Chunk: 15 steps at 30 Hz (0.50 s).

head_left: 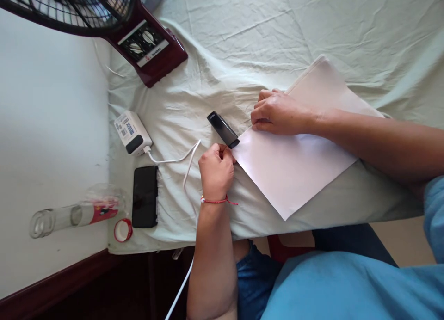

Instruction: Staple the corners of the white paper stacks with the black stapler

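A stack of white paper sheets (294,163) lies on a pale green sheet covering the bed (243,42). A black stapler (223,129) sits at the paper's left corner. My left hand (217,169), with a red string bracelet at the wrist, is closed at that corner, its fingers pinching the paper's edge right beside the stapler's near end. My right hand (277,113) is curled with fingertips pressed on the paper's upper left edge, just right of the stapler.
A dark red fan base (149,47) with dials stands at the top left. A white charger block (132,132) with a white cable (180,159), a black phone (144,196), a clear plastic bottle (76,213) and a red-rimmed cap (122,230) lie at the left.
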### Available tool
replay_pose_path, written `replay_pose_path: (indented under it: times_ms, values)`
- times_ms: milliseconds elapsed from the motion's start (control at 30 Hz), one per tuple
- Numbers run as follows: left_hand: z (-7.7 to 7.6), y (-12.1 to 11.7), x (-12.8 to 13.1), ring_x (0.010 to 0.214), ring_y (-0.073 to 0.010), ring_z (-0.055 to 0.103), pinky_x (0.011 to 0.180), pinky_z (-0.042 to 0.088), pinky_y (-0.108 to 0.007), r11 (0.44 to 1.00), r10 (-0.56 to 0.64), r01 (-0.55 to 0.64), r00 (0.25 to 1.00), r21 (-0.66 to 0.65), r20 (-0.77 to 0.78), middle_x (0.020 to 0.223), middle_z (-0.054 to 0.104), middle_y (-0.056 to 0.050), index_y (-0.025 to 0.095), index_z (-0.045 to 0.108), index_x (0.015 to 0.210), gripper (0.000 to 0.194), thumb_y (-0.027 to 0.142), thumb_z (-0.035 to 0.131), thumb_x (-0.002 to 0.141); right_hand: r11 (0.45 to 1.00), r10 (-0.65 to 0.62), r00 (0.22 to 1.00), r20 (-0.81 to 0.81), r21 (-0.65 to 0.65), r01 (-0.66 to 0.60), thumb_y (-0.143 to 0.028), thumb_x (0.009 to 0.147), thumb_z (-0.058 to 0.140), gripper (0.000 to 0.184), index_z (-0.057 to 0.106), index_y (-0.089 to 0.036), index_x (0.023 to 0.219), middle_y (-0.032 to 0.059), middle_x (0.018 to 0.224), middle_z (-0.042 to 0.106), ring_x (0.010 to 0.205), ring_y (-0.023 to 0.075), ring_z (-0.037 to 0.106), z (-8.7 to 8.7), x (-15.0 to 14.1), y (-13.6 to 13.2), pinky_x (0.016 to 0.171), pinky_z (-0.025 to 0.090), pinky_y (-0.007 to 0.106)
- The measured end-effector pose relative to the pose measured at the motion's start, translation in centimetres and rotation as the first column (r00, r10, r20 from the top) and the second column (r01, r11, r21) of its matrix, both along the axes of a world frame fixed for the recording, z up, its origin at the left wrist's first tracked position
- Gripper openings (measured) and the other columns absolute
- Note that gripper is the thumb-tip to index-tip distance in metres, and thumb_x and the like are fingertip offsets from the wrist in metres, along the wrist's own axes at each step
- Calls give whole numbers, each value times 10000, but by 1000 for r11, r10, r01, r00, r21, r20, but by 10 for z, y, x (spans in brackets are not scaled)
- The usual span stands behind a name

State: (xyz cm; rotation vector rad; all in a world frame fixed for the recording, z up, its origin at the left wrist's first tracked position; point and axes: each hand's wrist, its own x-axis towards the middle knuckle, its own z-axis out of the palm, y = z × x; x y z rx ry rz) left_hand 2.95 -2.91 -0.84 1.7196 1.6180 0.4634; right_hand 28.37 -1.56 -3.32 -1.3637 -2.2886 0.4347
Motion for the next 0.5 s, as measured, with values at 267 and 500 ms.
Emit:
replay_pose_path:
  times_ms: [267,500]
  values:
    - [-2,1,-3,646,-157,606,696,433,-283,996,-10,18,996,-91,84,628,674,11,217,638,698,256,158,598,944,960,173,984,-39,232,-160,-265,1129,503,357,769,-245,1366,70,1306,801,1370,269,618,14,-22,-18,1167,425,513]
    - [-5,3,-4,622,-153,586,662,430,-275,997,-31,36,996,-67,79,626,671,5,220,625,689,227,195,606,914,917,247,969,9,321,-237,-155,1114,470,441,730,-272,1451,31,1432,784,1432,191,640,8,-32,-26,1298,374,510]
